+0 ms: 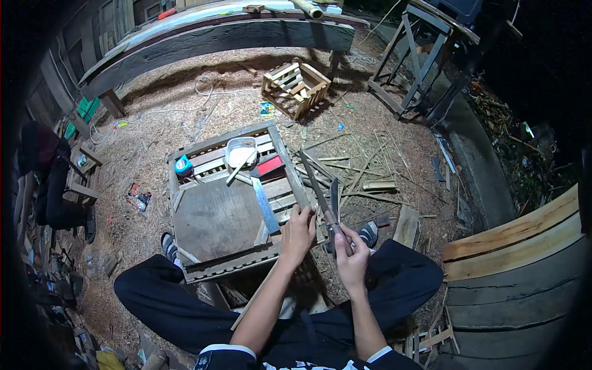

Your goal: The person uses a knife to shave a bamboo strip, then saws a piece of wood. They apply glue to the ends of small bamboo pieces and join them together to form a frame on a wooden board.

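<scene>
My right hand point(351, 256) is wrapped round the handle of a long dark blade point(316, 185), which points up and away. A second, shorter dark blade point(334, 196) stands close beside it. My left hand point(298, 233) lies at the right edge of the slatted wooden table point(223, 264), its fingers bent near the blade; whether it pinches something is too small to tell. On the table are a dark board point(217, 216), a blue-white strip point(264, 206), a red block point(269, 165), a plastic tub point(241, 153) with a stick across it, and a turquoise round container point(184, 166).
Bamboo strips point(354, 172) litter the ground to the right. A wooden crate point(297, 89) lies ahead, before a long bench point(228, 49). A wooden stand point(412, 68) is at the upper right, planks point(518, 265) at the right. A person point(52, 179) sits at far left.
</scene>
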A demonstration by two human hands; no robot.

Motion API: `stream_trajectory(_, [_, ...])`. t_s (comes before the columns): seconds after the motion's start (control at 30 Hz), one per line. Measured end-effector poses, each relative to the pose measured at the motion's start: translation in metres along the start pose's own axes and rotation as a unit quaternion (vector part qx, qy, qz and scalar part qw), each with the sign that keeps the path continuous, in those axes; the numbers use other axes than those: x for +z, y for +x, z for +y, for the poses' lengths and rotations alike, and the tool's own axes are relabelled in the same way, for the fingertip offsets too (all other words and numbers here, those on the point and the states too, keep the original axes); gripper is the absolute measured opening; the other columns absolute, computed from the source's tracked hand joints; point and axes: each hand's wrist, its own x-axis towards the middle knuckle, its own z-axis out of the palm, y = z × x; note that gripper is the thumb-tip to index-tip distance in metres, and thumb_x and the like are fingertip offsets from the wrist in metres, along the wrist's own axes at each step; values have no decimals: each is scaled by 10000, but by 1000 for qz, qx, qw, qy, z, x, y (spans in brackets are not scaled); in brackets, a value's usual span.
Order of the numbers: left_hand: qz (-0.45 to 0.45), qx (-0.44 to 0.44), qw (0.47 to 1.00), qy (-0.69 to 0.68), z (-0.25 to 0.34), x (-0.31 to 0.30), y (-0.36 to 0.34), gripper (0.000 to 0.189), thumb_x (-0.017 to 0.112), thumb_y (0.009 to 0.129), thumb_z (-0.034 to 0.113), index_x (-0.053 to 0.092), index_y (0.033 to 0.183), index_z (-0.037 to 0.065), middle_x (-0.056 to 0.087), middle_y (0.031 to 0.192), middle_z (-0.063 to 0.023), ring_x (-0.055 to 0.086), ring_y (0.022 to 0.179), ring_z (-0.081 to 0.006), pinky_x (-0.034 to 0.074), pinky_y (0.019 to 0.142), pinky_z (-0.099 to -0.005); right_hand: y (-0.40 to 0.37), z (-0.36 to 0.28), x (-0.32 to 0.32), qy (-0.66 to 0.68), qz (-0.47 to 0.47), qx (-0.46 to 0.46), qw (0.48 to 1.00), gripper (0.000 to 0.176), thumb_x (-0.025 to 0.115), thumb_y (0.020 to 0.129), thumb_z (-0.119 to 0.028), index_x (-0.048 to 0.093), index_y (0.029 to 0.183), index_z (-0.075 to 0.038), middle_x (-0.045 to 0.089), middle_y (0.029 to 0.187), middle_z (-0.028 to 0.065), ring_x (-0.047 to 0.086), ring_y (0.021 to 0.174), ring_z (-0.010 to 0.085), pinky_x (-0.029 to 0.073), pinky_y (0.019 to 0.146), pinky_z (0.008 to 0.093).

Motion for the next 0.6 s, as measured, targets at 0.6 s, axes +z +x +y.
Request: stream_trajectory(0.6, [10, -12, 1000, -6, 1, -1, 1, 150, 668, 1009, 164, 670, 1080, 32, 656, 1078, -209, 712, 909, -466, 585, 744, -558, 25, 9, 21, -8, -16, -16, 1000, 380, 680, 1072, -178, 676, 1335, 96, 752, 1162, 108, 690, 997, 106, 555, 872, 253])
